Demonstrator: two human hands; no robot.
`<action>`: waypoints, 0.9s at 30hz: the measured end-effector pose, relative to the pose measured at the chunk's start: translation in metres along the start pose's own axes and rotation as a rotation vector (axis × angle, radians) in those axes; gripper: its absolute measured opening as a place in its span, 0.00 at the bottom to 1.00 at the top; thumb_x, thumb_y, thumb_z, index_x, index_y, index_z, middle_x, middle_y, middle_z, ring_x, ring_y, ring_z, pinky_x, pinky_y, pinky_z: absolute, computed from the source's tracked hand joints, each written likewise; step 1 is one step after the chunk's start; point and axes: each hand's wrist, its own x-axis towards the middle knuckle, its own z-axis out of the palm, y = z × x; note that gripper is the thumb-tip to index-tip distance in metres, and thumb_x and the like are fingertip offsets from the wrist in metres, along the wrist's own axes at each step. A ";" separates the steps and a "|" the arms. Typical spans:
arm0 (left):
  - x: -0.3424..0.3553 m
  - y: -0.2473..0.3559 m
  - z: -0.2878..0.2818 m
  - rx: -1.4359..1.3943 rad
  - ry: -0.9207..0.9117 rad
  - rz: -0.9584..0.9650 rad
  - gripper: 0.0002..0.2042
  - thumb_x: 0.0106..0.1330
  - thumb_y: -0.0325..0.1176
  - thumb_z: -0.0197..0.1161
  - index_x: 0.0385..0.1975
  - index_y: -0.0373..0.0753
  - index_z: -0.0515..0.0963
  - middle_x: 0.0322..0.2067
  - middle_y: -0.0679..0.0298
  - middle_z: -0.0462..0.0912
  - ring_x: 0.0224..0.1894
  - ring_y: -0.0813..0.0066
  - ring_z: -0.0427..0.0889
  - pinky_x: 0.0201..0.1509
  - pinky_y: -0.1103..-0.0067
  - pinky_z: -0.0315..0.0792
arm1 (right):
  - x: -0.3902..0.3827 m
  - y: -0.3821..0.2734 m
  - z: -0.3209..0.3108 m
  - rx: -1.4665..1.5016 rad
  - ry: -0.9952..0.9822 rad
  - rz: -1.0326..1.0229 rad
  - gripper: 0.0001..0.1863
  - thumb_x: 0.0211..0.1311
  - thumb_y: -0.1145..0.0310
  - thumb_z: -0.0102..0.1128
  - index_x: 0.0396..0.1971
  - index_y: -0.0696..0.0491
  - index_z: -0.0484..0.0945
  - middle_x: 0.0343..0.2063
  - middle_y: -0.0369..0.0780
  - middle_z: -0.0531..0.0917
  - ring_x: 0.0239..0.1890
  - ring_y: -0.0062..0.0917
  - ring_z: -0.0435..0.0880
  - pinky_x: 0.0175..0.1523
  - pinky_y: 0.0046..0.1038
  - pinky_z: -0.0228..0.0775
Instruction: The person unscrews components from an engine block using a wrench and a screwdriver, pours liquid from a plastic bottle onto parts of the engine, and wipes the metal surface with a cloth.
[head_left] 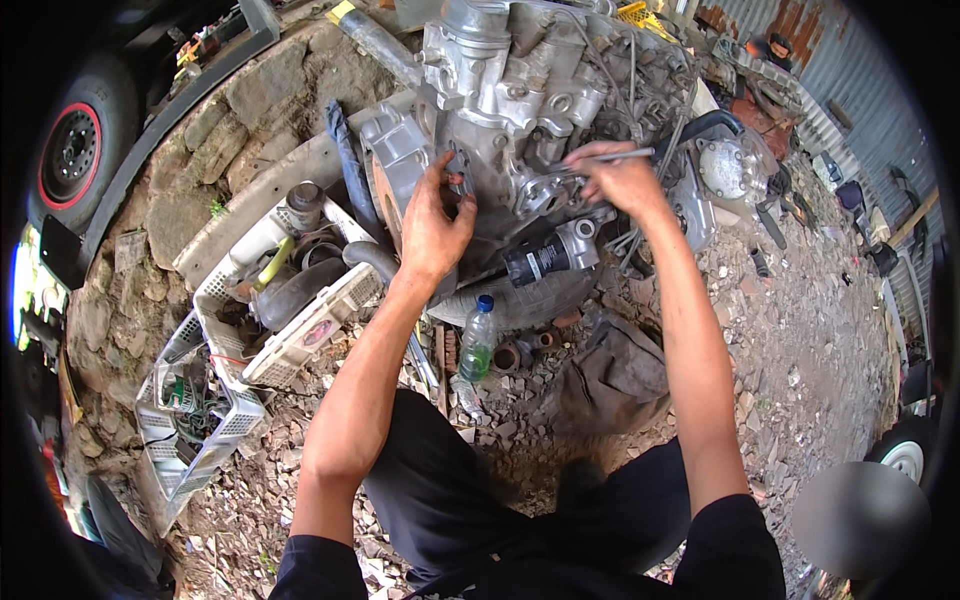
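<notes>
Big grey cast-metal engine block sits on the gravel at about 12 o'clock from where the person crouches, lots already stripped off it by the look of things: bare ports and mounting faces showing, loose hoses dangling on the 2 o'clock side. A black cylindrical oil filter is on its housing low on the block, so I'd guess plenty is left to pull.

Left hand has its fingers spread, tips pressed on a small dark metal bracket-like part on the block's face. Right hand is closed around a slim silver metal wrench, its shaft running toward 9 o'clock to a fastener I can't make out.

At 9 o'clock of the block there are white plastic crates full of dark hoses and parts, and a clear plastic bottle with a blue cap and greenish liquid stands at 6 o'clock of it.

Can't tell whether that bolt is loose or tight. The block's far side is hidden, and the frame edges go dark.
</notes>
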 end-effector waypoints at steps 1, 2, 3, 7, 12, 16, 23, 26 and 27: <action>0.000 -0.002 0.001 0.014 0.001 0.021 0.25 0.64 0.27 0.66 0.62 0.38 0.71 0.42 0.62 0.81 0.34 0.76 0.82 0.40 0.77 0.77 | 0.000 0.002 -0.009 -0.186 0.121 0.012 0.12 0.64 0.68 0.55 0.37 0.56 0.86 0.18 0.41 0.85 0.21 0.21 0.86 0.31 0.24 0.80; 0.000 -0.002 0.001 0.033 -0.013 0.015 0.25 0.64 0.27 0.66 0.62 0.38 0.71 0.41 0.62 0.81 0.34 0.76 0.83 0.40 0.77 0.78 | -0.004 0.005 -0.005 -0.175 0.161 -0.010 0.13 0.63 0.69 0.53 0.37 0.56 0.86 0.17 0.42 0.85 0.22 0.22 0.87 0.33 0.25 0.80; 0.000 0.000 0.001 0.047 -0.028 0.009 0.25 0.64 0.28 0.66 0.62 0.38 0.71 0.41 0.62 0.81 0.34 0.76 0.83 0.41 0.77 0.78 | -0.009 0.009 0.004 -0.134 0.203 0.004 0.12 0.62 0.69 0.54 0.37 0.55 0.86 0.20 0.44 0.86 0.23 0.24 0.88 0.34 0.27 0.80; -0.001 -0.006 0.004 0.038 -0.047 -0.047 0.26 0.62 0.32 0.67 0.61 0.39 0.72 0.40 0.60 0.81 0.34 0.69 0.81 0.42 0.73 0.76 | -0.018 0.019 0.034 0.055 0.158 -0.114 0.09 0.61 0.72 0.58 0.37 0.54 0.86 0.26 0.46 0.87 0.22 0.28 0.87 0.31 0.29 0.80; 0.004 -0.004 0.012 0.053 -0.015 -0.018 0.25 0.63 0.33 0.68 0.60 0.39 0.73 0.42 0.59 0.81 0.35 0.69 0.82 0.42 0.73 0.76 | -0.018 0.032 0.017 -0.077 0.287 -0.203 0.10 0.64 0.74 0.55 0.40 0.53 0.86 0.24 0.48 0.86 0.21 0.24 0.86 0.23 0.27 0.74; 0.004 -0.002 0.016 0.131 0.006 0.022 0.24 0.62 0.33 0.69 0.59 0.40 0.75 0.42 0.59 0.81 0.38 0.71 0.82 0.44 0.75 0.76 | -0.035 0.031 0.052 0.049 0.200 -0.249 0.09 0.68 0.70 0.59 0.42 0.53 0.85 0.21 0.37 0.85 0.16 0.16 0.79 0.19 0.19 0.68; 0.004 0.005 0.014 0.113 -0.012 -0.054 0.23 0.62 0.34 0.70 0.58 0.40 0.76 0.43 0.59 0.81 0.42 0.71 0.82 0.45 0.74 0.75 | -0.031 0.013 0.055 0.293 0.434 -0.121 0.09 0.68 0.71 0.57 0.39 0.58 0.85 0.18 0.36 0.82 0.16 0.18 0.81 0.23 0.23 0.73; 0.004 0.007 0.014 0.150 -0.025 -0.054 0.24 0.62 0.34 0.70 0.59 0.40 0.75 0.43 0.59 0.81 0.42 0.71 0.82 0.46 0.75 0.75 | -0.034 0.010 0.054 0.233 0.358 -0.069 0.10 0.69 0.71 0.55 0.40 0.57 0.84 0.18 0.36 0.82 0.16 0.19 0.82 0.22 0.22 0.73; 0.003 0.004 0.012 0.157 -0.020 -0.026 0.24 0.62 0.34 0.70 0.59 0.40 0.75 0.43 0.59 0.81 0.42 0.71 0.82 0.46 0.75 0.75 | -0.037 0.006 0.056 0.219 0.301 -0.039 0.10 0.69 0.71 0.55 0.40 0.57 0.84 0.19 0.36 0.83 0.16 0.19 0.82 0.22 0.22 0.73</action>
